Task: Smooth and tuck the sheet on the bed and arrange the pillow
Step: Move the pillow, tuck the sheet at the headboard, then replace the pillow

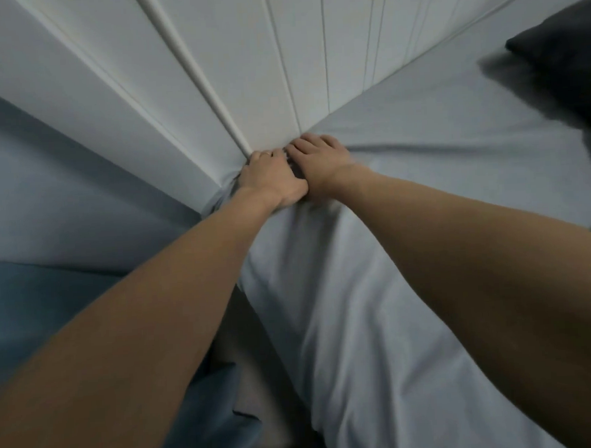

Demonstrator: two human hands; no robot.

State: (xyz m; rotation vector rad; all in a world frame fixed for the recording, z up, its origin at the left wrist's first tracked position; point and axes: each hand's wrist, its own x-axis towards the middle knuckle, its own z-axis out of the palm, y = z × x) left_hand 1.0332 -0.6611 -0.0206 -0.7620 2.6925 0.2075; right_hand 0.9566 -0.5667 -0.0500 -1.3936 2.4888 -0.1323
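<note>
The sheet point(405, 190), pale and light grey-blue, covers the mattress from the near edge up to the headboard point(261, 54), and its far left corner is where the work is going on. At that corner the fabric bunches into folds that run down the side of the mattress, and creases fan out to the right and toward the near side from the point where the two hands meet. The left hand point(267, 177) sits right at the corner where the mattress meets the headboard, its fingers curled down into the gathered cloth, so it appears to be gripping or pushing the sheet into the gap; the fingertips are hidden, so whether they hold the fabric or only press it I cannot tell for sure. The right hand point(321, 157) lies just beside it, touching it, palm down on the sheet with its fingers bent over the far edge against the headboard, pressing the cloth rather than clearly clutching it. Further out, the broad stretch of sheet to the right looks mostly flat, with a few long soft wrinkles. The pillow point(566, 59), dark, lies at the far right against the headboard, well apart from both hands and partly out of view. By my reading the task is in its tucking stage: this corner is being worked in, light smoothing of the middle is left, and the pillow is not yet dealt with. A blue fabric point(52, 305) shows at the near left, beside the bed.
</note>
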